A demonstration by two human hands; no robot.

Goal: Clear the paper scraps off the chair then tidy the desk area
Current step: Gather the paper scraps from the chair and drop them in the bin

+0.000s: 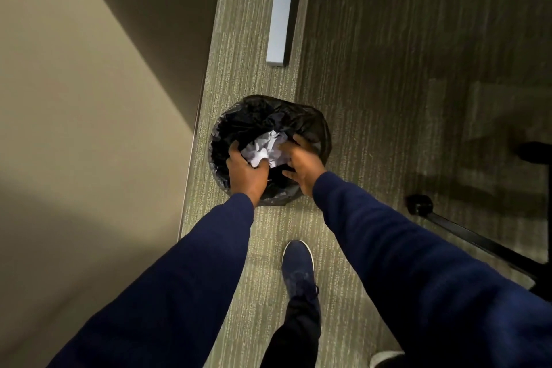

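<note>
Green-grey carpet [257, 75] runs under you, beside a beige wall [74, 98]. Your navy sleeves [185, 272] reach down and forward to a round bin with a black liner [298, 116], standing on the carpet just beside the wall. Crumpled white paper scraps [267, 148] form a bunched wad with no clear long axis, over the bin's mouth. Your left hand [246, 172] curls against the wad, thumb touching it; your right hand [301, 164] cups its other side, fingers bent. The bin's depths are too dark to read. A chair leg [466, 233] is cut off at right.
</note>
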